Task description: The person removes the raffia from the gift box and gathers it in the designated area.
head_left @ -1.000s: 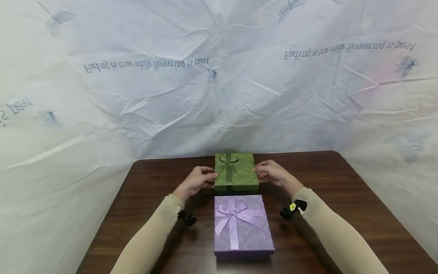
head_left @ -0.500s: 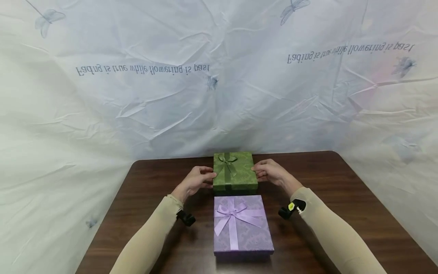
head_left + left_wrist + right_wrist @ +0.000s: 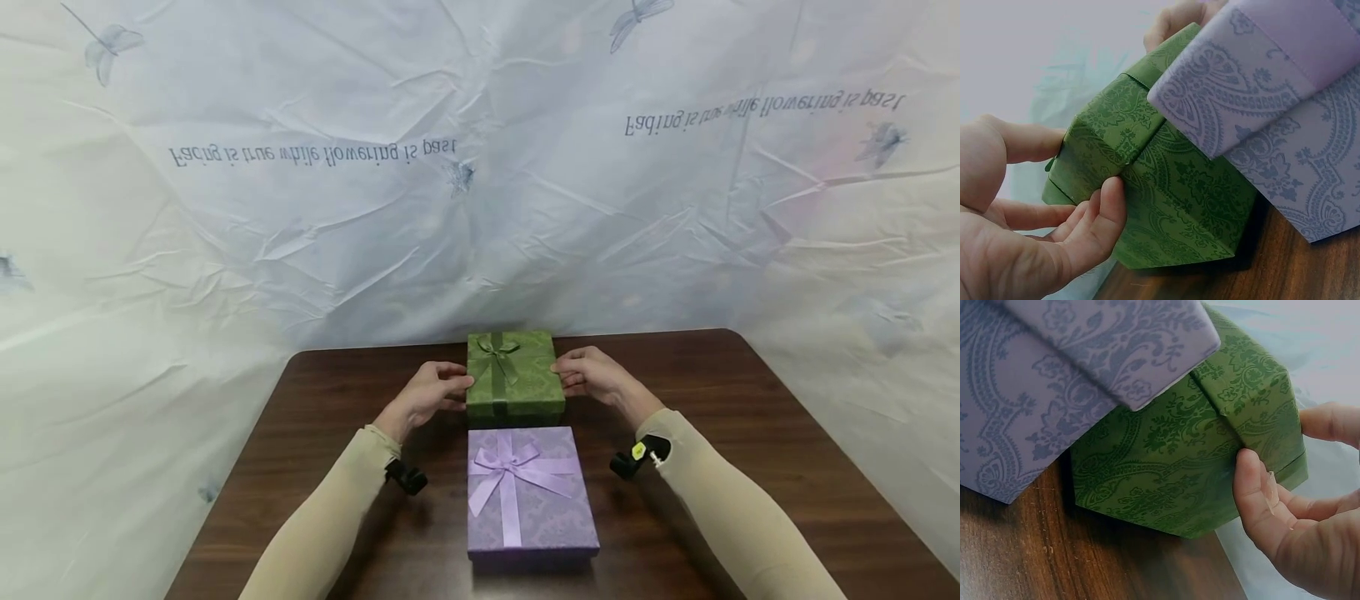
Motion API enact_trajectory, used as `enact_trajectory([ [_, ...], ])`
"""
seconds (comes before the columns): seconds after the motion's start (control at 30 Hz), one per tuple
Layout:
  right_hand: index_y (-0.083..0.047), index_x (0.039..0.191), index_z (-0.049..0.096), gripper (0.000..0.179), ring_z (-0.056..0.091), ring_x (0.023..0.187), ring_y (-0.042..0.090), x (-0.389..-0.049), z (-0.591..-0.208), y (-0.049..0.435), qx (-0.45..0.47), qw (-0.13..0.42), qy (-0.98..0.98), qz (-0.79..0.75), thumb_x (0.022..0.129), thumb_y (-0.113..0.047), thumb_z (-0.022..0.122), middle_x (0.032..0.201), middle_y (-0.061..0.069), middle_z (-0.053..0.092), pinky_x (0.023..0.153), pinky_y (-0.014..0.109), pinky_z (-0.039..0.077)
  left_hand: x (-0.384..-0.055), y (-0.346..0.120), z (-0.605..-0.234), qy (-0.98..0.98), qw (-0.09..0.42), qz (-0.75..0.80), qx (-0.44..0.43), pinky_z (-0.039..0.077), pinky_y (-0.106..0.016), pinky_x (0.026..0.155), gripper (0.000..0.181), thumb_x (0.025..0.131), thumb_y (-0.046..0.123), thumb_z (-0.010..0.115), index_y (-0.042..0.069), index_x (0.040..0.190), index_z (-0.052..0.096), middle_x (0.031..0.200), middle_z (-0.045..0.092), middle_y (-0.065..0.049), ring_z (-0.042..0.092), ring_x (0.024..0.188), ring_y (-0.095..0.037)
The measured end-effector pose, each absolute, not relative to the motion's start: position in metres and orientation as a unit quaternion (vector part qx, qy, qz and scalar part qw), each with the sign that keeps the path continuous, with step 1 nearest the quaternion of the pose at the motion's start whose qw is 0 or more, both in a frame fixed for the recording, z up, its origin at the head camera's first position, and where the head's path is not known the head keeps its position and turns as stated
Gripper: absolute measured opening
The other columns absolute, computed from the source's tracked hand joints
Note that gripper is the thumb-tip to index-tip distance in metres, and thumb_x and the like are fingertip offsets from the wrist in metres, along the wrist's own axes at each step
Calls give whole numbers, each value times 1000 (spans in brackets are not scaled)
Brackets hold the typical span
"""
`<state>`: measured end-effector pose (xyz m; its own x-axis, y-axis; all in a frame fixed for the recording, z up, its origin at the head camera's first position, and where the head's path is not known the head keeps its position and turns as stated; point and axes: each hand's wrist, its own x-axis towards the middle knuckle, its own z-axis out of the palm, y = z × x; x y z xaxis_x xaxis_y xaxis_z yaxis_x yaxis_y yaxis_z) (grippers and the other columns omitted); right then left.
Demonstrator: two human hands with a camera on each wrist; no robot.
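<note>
A green patterned gift box [image 3: 536, 379] with a dark green ribbon bow stands near the table's far edge, its lid on. My left hand [image 3: 429, 392] grips its left side, thumb and fingers at the lid's edge. From the opposite side my right hand [image 3: 598, 379] holds the box, its fingertips [image 3: 1247, 464] at the lid's lower rim. Directly in front lies a lilac gift box [image 3: 551, 517] with a lilac ribbon bow, touched by neither hand. In the left wrist view the lilac box covers part of the green box [image 3: 1172, 187].
Both boxes are on a dark brown wooden table [image 3: 337, 392] with rounded far corners. Behind it hangs a creased whitish sheet [image 3: 360, 225] printed with mirrored lettering and dragonflies, close to the green box. Black wrist straps [image 3: 408, 477] sit over beige sleeves.
The green box and both hands have shifted very slightly left in the head view, which has itself moved a little. The hold on the box looks the same.
</note>
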<state>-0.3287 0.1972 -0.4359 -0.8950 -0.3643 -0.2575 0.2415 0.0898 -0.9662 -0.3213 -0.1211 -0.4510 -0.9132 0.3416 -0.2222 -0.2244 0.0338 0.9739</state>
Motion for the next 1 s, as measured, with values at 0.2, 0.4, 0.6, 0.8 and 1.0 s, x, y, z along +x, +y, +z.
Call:
enact_trajectory([
  [0.2, 3, 109, 52, 23, 42, 59, 11, -328, -435, 198, -42, 225, 701, -676, 94, -10, 61, 67, -2, 43, 65, 31, 57, -318, -119, -445, 691, 200, 694, 33, 60, -38, 75, 48, 93, 5, 64, -8, 135, 45, 128, 51, -23, 64, 87, -20],
  [0.4, 2, 109, 52, 23, 44, 60, 11, -326, -431, 200, -47, 226, 705, -671, 94, -12, 62, 67, -2, 46, 69, 34, 57, -313, -117, -438, 696, 197, 690, 29, 60, -39, 75, 48, 93, 4, 64, -9, 135, 46, 124, 54, -23, 65, 85, -20],
  [0.6, 4, 112, 50, 25, 43, 60, 11, -327, -428, 199, -48, 231, 702, -672, 95, -11, 60, 67, -2, 44, 67, 33, 56, -315, -118, -433, 700, 203, 684, 22, 61, -38, 73, 48, 93, 5, 65, -8, 134, 45, 115, 59, -19, 66, 82, -19],
  [0.8, 7, 121, 48, 35, 42, 60, 11, -330, -425, 196, -45, 223, 712, -664, 95, -13, 60, 67, -2, 44, 70, 34, 57, -321, -121, -430, 704, 209, 679, 20, 61, -38, 71, 48, 92, 6, 65, -7, 134, 47, 107, 62, -15, 66, 81, -19],
  [1.0, 9, 124, 47, 38, 41, 60, 11, -331, -421, 196, -42, 223, 713, -664, 96, -12, 60, 67, -2, 41, 71, 34, 57, -325, -122, -427, 697, 215, 683, 24, 61, -38, 71, 49, 92, 6, 65, -9, 134, 46, 112, 61, -17, 66, 82, -19],
])
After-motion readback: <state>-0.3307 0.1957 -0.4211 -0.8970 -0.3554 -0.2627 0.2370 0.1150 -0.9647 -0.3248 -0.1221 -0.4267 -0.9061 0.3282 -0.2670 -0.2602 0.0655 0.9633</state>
